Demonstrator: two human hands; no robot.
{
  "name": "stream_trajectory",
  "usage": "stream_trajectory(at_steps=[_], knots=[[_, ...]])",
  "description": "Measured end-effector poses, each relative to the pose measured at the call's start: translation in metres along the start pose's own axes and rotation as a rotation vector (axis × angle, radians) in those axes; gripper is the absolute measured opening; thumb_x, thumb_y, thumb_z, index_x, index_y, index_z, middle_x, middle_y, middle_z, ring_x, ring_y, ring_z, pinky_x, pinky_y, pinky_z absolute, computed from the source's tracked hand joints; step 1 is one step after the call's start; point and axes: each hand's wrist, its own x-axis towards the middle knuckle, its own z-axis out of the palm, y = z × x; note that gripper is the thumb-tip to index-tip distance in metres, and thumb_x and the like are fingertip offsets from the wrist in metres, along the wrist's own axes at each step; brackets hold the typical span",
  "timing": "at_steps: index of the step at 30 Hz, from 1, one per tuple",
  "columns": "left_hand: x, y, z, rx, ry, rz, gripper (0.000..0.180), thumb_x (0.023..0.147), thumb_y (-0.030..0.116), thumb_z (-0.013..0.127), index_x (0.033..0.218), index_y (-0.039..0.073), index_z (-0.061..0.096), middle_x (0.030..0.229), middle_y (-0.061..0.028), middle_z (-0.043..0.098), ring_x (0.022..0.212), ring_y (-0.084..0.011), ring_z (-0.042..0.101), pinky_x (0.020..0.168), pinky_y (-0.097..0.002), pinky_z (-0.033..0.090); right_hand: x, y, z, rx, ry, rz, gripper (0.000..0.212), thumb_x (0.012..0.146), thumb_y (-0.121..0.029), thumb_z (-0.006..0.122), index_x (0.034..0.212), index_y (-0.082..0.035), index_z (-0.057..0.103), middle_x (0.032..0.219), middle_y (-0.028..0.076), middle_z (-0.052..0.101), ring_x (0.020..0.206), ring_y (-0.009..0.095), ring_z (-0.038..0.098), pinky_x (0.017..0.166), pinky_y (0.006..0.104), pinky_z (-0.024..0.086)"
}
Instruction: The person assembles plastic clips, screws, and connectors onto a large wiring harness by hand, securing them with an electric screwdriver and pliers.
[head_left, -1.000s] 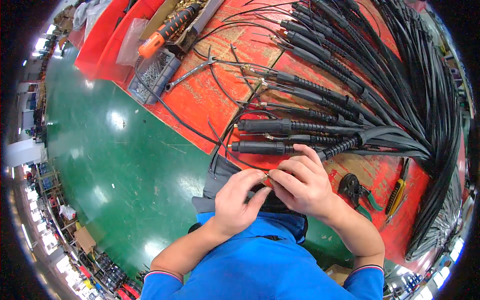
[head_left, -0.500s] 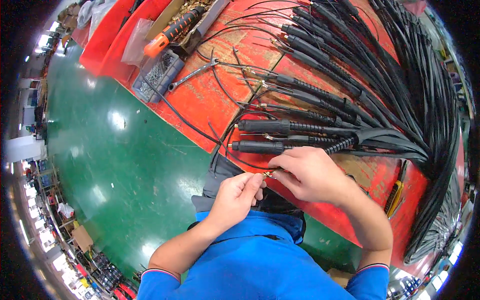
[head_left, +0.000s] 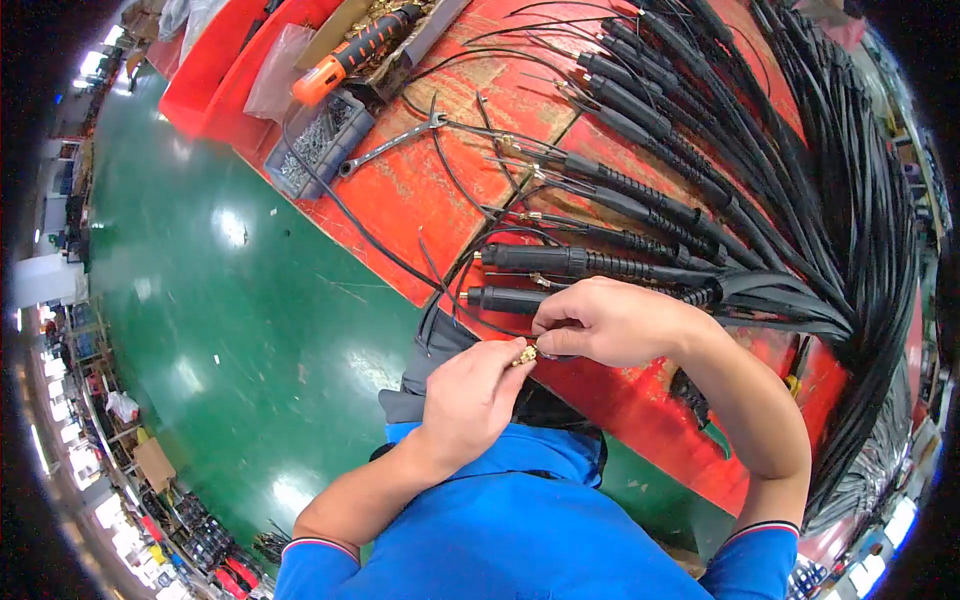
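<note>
Close to the red table's near edge, my left hand pinches a small brass fitting between thumb and fingers. My right hand meets it from the right, fingertips closed against the fitting's end. Something dark shows at those fingertips, but the fingers hide what it is. Just beyond my hands lie black torch handles with brass tips and ribbed cable sleeves. A thin black cable curves across the table edge toward them.
Many black cables are bundled along the right side of the red table. Toward the back left are an open-ended wrench, a grey bin of small metal parts, an orange-black power tool and red trays.
My left hand has opened its grip slightly, so more of the brass fitting shows. My right hand has turned and its forearm has swung a little to the right. The view has shifted slightly.
</note>
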Motion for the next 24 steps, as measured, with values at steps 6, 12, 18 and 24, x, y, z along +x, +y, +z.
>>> stream_trajectory(at_steps=[6, 12, 18, 24], knots=[[0.0, 0.001, -0.014, -0.76, -0.41, -0.971, 0.016, 0.096, 0.015, 0.074, 0.098, 0.001, 0.067, 0.076, -0.0011, 0.065, 0.069, -0.0076, 0.061, 0.062, -0.0255, 0.05, -0.005, 0.008, 0.014, -0.095, 0.052, -0.051, 0.026, 0.095, -0.024, 0.068, 0.105, 0.0, 0.07, 0.095, 0.021, 0.07, 0.091, 0.038, 0.067, 0.08, 0.0465, 0.052], [0.001, 0.018, -0.007, -0.302, -0.25, -0.505, 0.016, 0.095, 0.014, 0.072, 0.1, 0.0, 0.068, 0.079, -0.0082, 0.068, 0.068, -0.0139, 0.063, 0.063, -0.0306, 0.051, -0.01, 0.008, 0.02, -0.085, 0.019, 0.002, 0.025, 0.095, -0.024, 0.068, 0.106, -0.002, 0.07, 0.096, 0.02, 0.07, 0.094, 0.038, 0.067, 0.083, 0.047, 0.052], [-0.017, 0.011, -0.007, -0.499, -0.443, -0.761, 0.019, 0.095, 0.016, 0.072, 0.101, -0.002, 0.069, 0.082, -0.0113, 0.07, 0.068, -0.015, 0.065, 0.063, -0.0319, 0.052, -0.013, 0.009, 0.03, -0.123, 0.023, 0.011, 0.025, 0.095, -0.025, 0.067, 0.105, -0.002, 0.07, 0.097, 0.02, 0.07, 0.098, 0.038, 0.066, 0.086, 0.0473, 0.051], [-0.019, 0.012, -0.003, -0.45, -0.322, -0.66, 0.019, 0.094, 0.015, 0.073, 0.102, -0.001, 0.069, 0.083, -0.015, 0.07, 0.068, -0.0226, 0.067, 0.062, -0.0348, 0.053, -0.014, 0.011, 0.034, -0.173, 0.011, 0.004, 0.026, 0.096, -0.026, 0.065, 0.106, -0.003, 0.071, 0.098, 0.02, 0.07, 0.099, 0.038, 0.066, 0.088, 0.0483, 0.051]])
